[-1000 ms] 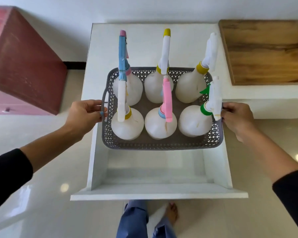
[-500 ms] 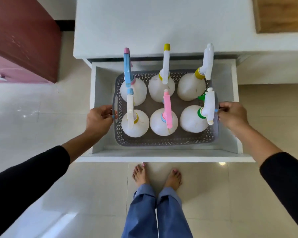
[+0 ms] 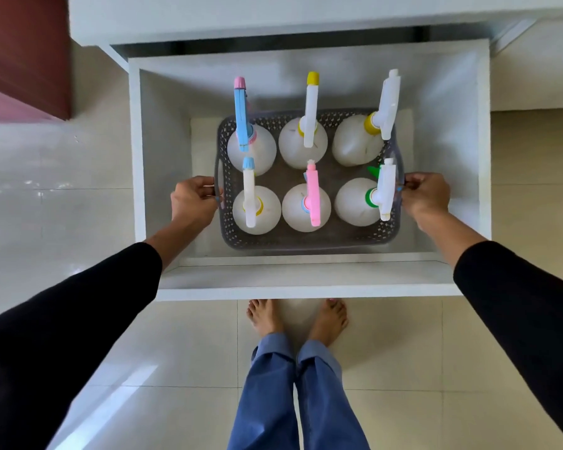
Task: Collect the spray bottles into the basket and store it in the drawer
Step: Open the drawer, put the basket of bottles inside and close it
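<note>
A grey perforated basket (image 3: 306, 243) sits low inside the open white drawer (image 3: 306, 280), close to its floor. It holds several white spray bottles standing upright in two rows, among them one with a blue sprayer (image 3: 241, 115) and one with a pink sprayer (image 3: 313, 196). My left hand (image 3: 194, 199) grips the basket's left handle. My right hand (image 3: 426, 196) grips the right handle. Both forearms reach down into the drawer.
The white cabinet top (image 3: 273, 14) overhangs the drawer's back. A dark red cabinet (image 3: 23, 53) stands at the left. My bare feet (image 3: 296, 319) are on the tiled floor just in front of the drawer.
The basket has gone down from above the drawer's rim to deep inside the drawer. Both hands kept hold of its handles, and the camera view tilted further down.
</note>
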